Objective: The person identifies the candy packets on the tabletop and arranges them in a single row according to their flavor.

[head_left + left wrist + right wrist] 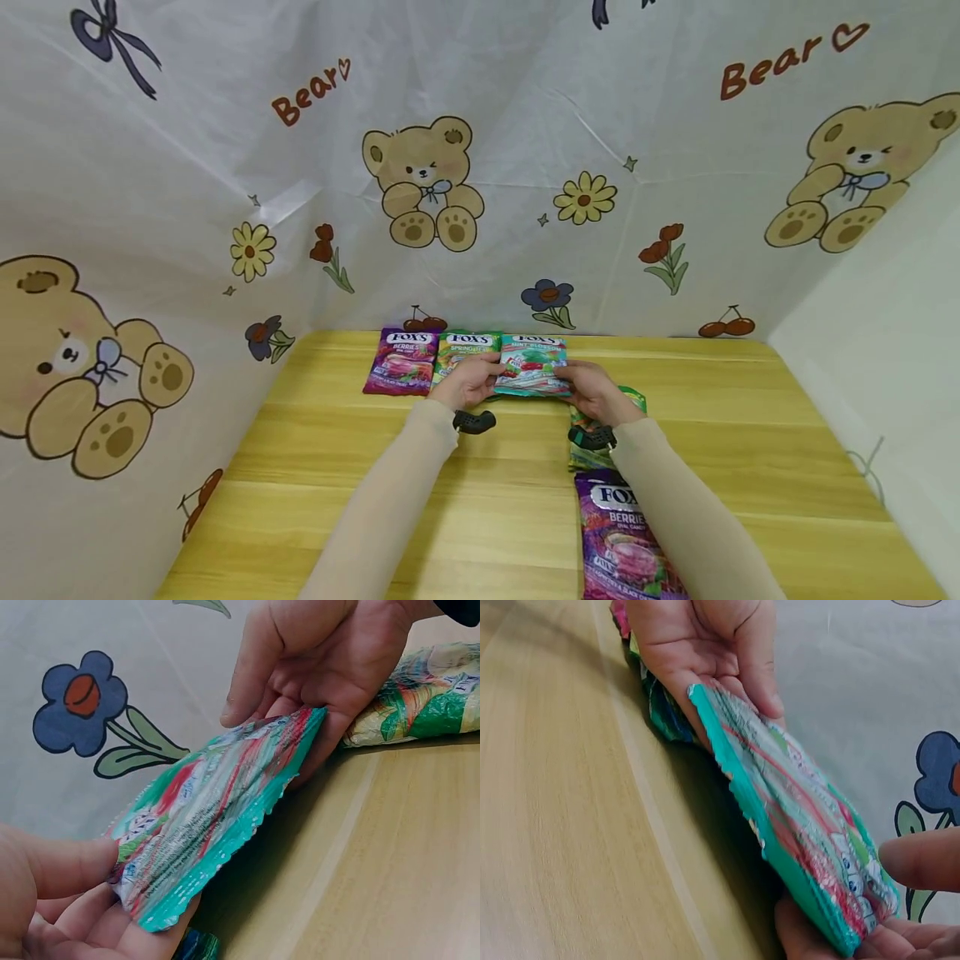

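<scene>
A teal Fox's mint candy bag (534, 362) is held by its two sides, slightly off the wooden table. My left hand (471, 381) grips its left side, thumb (75, 866) above and fingers below. On the opposite side my right hand (596, 392) holds the bag, with its thumb (922, 859) at the upper face and fingers underneath. Left of the held bag lie a green Fox's candy bag (459, 343), partly behind my left hand, and a purple Fox's berries bag (401, 362).
Under my right forearm lies another green candy bag (588, 458), partly hidden. Nearer to me is a second purple berries bag (618, 542). A white cloth (495, 275) printed with bears and flowers stands along the back edge of the wooden table (300, 492).
</scene>
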